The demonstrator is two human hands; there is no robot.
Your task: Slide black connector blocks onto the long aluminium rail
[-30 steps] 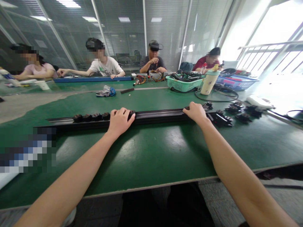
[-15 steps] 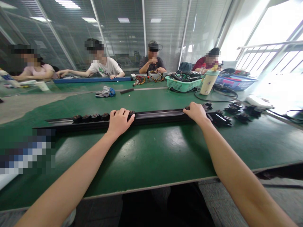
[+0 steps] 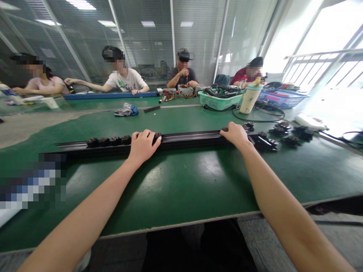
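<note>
Starting at the left: a long black rail (image 3: 193, 136) lies on the green table (image 3: 181, 189), long axis running pretty much side to side across the person's front. Four dark blocks (image 3: 104, 141) sit in a row along its left part, the last one just beside the left hand (image 3: 144, 145). (They look like chunky knobs, but too small to tell what they really are.) Behind that stretch, well apart from the rail, there's a crumpled grey-blue cloth (image 3: 126, 110).

The left hand lies over the rail, fingers folded across it, with another dark block (image 3: 157, 137) showing right at the thumb. Looks like a grasp on the rail; can't tell if the block's pinched too.

Then comes a bare stretch of rail, going straight from one hand to the other, so the left row is the left hand's side. A green basket (image 3: 222, 99) stands farther back.

The right hand (image 3: 236, 135) is bent over the rail towards its right end, fingertips pointing left. They're mostly hidden, so I can't tell whether they're clenched on anything.

Past it, on the table, loose pieces (image 3: 280, 128) are scattered to the right, clearly nearer the right hand. A cream cup (image 3: 249, 99) stands behind them.
</note>
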